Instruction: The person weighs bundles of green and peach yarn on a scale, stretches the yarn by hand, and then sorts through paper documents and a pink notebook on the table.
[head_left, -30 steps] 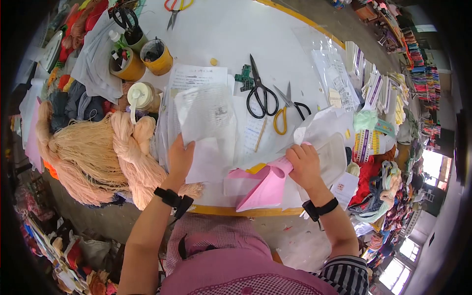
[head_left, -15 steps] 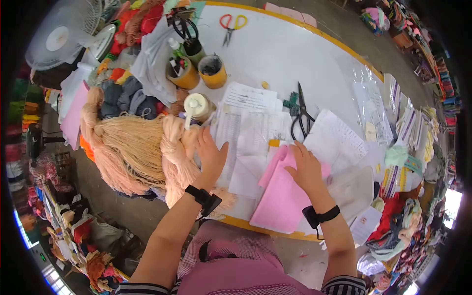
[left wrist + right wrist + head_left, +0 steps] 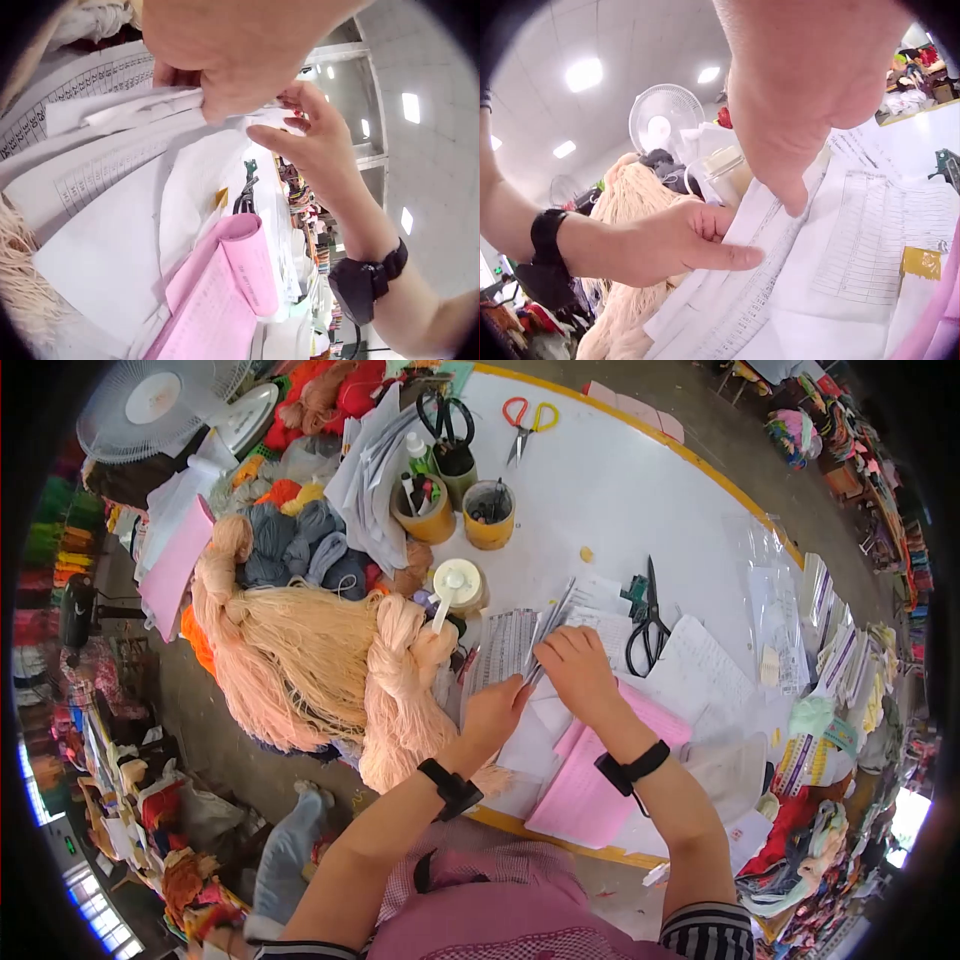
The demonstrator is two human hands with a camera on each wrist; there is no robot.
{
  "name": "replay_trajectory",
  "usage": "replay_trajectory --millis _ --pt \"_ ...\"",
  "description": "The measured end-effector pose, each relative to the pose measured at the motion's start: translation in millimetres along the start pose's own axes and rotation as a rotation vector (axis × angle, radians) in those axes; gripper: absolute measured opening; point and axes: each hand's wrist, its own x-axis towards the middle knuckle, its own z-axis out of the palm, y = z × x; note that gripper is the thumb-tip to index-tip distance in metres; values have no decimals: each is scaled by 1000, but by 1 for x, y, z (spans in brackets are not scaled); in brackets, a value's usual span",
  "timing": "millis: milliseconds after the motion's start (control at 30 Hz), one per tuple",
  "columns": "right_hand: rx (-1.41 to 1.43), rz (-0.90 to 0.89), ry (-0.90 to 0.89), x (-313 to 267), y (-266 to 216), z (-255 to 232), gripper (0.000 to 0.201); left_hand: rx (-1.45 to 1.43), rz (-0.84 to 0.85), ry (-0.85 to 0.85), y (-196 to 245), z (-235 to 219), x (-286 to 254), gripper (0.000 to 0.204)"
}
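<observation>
My left hand (image 3: pixel 497 715) pinches the near end of a few printed sheets (image 3: pixel 739 300), its thumb lying on top of them. Farther up the same sheets, my right hand (image 3: pixel 578 665) grips their raised edge, its thumb against the paper in the right wrist view. The sheets stand tilted up over other papers with printed number tables (image 3: pixel 82 180). A folded pink sheet (image 3: pixel 620 760) lies under my right forearm, its end rolled over in the left wrist view. Most fingers of both hands are hidden behind paper or hand.
Peach yarn hanks (image 3: pixel 300 660) lie left of the papers, beside a white-lidded jar (image 3: pixel 458 585). Yellow cups (image 3: pixel 425 520) with pens stand behind. Black scissors (image 3: pixel 650 635) lie to the right, red-and-yellow scissors (image 3: pixel 520 430) at the back. A plastic sleeve (image 3: pixel 765 600) lies far right.
The right hand has left the pink sheet, now lying flatter, and moved left to the printed sheets. My left hand has come in from the yarn side and taken hold of them. The head view has shifted.
</observation>
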Motion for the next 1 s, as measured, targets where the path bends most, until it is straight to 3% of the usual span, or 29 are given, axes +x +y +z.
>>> replay_trajectory --millis 67,200,267,300,333,400,433,500,567,600,667,733,767,800,833,900,933,1000 --pt "-29 -30 -50 -2 4 3 16 -58 95 -32 -1 1 -2 20" --pt "-5 -70 -36 -12 10 -1 10 -51 -28 -170 2 -7 -6 18" --pt "-9 -84 -40 -19 14 -7 11 -171 167 60 3 -10 -7 17" --pt "-8 -87 -49 -24 16 -10 12 -175 160 56 9 -18 -9 17" --pt "-9 -91 -56 -28 18 -12 12 99 193 158 18 -32 -8 20" --pt "-18 -91 -70 -41 23 -14 13 375 224 257 11 -30 -7 24" --pt "-29 -93 -80 -44 23 -15 13 140 65 374 -2 -18 -4 25" --pt "-29 -90 -63 -47 21 -14 13 -96 -99 483 -18 -5 -7 27" --pt "-26 -81 -42 -47 15 -11 13 -385 -514 -15 -25 -4 -10 25" --pt "-29 -96 -23 -43 8 -8 13 -379 -515 -19 -28 -3 -10 25" --pt "-25 -103 -2 -29 -10 0 14 -129 199 -119 -33 -1 -7 27" --pt "30 -291 68 -8 -25 5 11 -233 224 -210 -31 -13 -5 24" --pt "36 -283 72 -8 -26 12 11 -26 288 -233 -36 -18 -5 23" --pt "6 -286 -81 -9 -25 21 9 182 356 -253 -42 -23 -2 22" --pt "-24 -288 -233 -10 -23 27 8 188 361 -260 -47 -33 4 22" --pt "29 -220 -292 -13 -19 38 8 758 428 -125 -58 -57 15 27" --pt "79 -162 -355 -13 -20 39 9 766 434 -134 -61 -68 17 27" --pt "123 -119 -308 -10 -27 37 10 829 299 -58 -67 -88 18 32"
